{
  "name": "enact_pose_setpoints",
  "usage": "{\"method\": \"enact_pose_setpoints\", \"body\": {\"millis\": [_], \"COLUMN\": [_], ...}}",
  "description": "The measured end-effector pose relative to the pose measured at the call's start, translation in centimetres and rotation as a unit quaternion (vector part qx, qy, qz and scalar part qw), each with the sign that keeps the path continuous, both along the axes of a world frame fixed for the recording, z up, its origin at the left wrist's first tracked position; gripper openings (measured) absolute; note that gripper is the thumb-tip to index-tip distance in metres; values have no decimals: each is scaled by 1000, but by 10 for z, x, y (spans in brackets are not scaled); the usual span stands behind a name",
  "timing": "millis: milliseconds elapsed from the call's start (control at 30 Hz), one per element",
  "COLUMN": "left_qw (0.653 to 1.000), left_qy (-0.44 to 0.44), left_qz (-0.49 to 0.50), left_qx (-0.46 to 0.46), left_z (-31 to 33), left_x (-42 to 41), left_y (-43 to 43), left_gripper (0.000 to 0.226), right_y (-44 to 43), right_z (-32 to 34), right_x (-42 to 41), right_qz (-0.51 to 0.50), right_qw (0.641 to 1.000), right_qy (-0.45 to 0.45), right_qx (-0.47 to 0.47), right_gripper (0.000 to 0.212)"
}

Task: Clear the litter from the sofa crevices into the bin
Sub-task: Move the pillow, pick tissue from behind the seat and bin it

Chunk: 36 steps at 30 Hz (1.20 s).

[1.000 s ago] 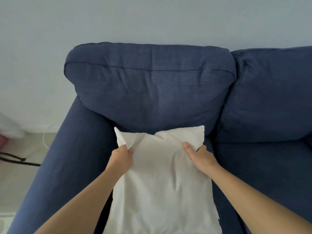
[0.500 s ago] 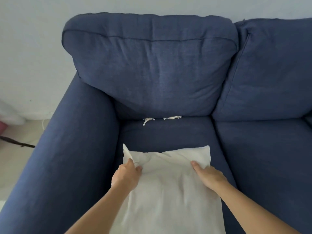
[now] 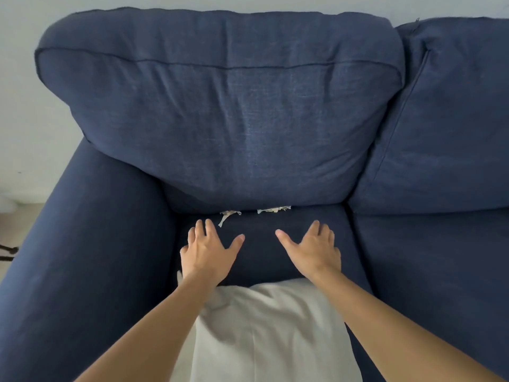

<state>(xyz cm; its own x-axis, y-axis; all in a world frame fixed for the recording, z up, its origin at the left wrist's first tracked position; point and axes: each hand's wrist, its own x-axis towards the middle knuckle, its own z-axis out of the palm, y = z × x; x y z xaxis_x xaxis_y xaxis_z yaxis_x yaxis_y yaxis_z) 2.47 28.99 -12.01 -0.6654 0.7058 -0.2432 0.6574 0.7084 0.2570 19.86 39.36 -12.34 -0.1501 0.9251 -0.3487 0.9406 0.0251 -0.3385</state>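
Two scraps of white paper litter poke out of the crevice between the dark blue seat cushion [image 3: 261,255] and the back cushion [image 3: 220,119]: a left scrap [image 3: 228,215] and a right scrap [image 3: 273,209]. My left hand [image 3: 209,250] is open, fingers spread, just below the left scrap. My right hand [image 3: 312,249] is open too, slightly below and right of the right scrap. Neither hand holds anything. No bin is in view.
A white pillow [image 3: 270,329] lies on the front of the seat under my forearms. The sofa's left armrest [image 3: 82,257] borders the seat; a second seat cushion [image 3: 435,266] lies to the right. Pale floor with a dark cable [image 3: 8,252] shows at far left.
Both hands pulled the white pillow forward off the crevice, let go of it, and moved up onto the seat with fingers spread. The paper scraps came into view.
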Motion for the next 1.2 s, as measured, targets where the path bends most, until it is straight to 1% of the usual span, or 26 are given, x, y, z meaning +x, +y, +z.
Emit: {"method": "enact_pose_setpoints", "body": {"millis": [200, 333, 467, 533, 600, 700, 833, 933, 1000, 1100, 1200], "left_qw": [998, 996, 991, 985, 981, 973, 960, 953, 952, 954, 959], "left_qy": [-29, -26, -16, -42, -44, -32, -25, -34, -47, -63, -60], "left_qz": [36, 70, 124, 164, 191, 226, 270, 292, 294, 287, 264], "left_qx": [-29, -48, -54, -35, -8, 28, 67, 78, 69, 62, 85], "left_z": [-42, -78, -113, -129, -141, -152, -161, -164, -162, -154, -151], "left_x": [-19, -30, -34, -31, -25, -18, -18, -18, -19, -21, -23], "left_y": [48, 75, 99, 109, 117, 128, 140, 142, 144, 143, 130], "left_gripper": [102, 110, 118, 119, 117, 102, 68, 50, 43, 40, 31], "right_y": [43, 68, 84, 87, 88, 92, 98, 100, 101, 100, 97], "right_z": [-41, -74, -107, -122, -134, -145, -150, -149, -146, -139, -132], "right_x": [-33, -51, -69, -79, -89, -98, -100, -100, -98, -92, -81], "right_qz": [17, 25, -3, -29, -53, -92, -133, -150, -156, -147, -126], "right_qw": [999, 998, 999, 999, 998, 995, 990, 988, 987, 987, 989], "right_qy": [-24, -48, -34, -24, -20, -5, 14, 25, 37, 58, 66], "right_qx": [-30, -26, -15, -1, 19, 34, 35, 34, 28, 28, 41], "right_gripper": [111, 110, 112, 107, 96, 76, 46, 28, 22, 21, 21]}}
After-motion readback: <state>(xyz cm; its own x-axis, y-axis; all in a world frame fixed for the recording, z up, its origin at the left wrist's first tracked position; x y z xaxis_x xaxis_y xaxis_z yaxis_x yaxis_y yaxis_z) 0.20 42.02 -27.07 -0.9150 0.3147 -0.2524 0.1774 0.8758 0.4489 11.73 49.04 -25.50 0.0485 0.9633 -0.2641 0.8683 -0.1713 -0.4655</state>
